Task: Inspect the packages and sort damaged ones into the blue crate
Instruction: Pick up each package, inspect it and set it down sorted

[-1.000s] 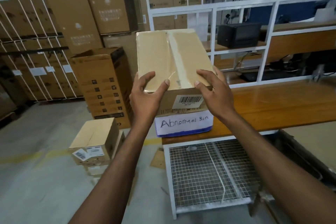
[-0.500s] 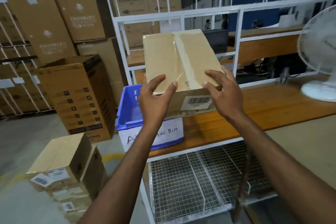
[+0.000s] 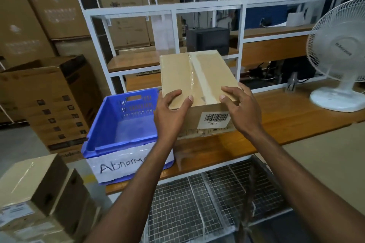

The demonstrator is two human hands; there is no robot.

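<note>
Seemingly light, the package point(image 3: 197, 77) is held between my left hand point(image 3: 169, 112) and right hand point(image 3: 241, 108), fingers curled round its near top corners. It hangs over the wooden bench point(image 3: 286, 122), just right of the blue crate point(image 3: 110, 116). The cardboard looks stiff and the glossy tape probably slick, so I'd grip bare card edges.

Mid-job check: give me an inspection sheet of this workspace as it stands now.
Surface: orange-brown wooden bench top under a white metal frame.
Job's things: tape-sealed brown cardboard package, barcode label facing the camera; blue plastic crate labelled "Abnorm...", nothing seen inside.
Clutter: white desk fan; black boxy device on the shelf.
Grippers: left hand and right hand both grip the package's near edge.
Cables: dark cables behind the bench.
Surroundings: stacked brown cartons on the left; wire-mesh shelf below.
</note>
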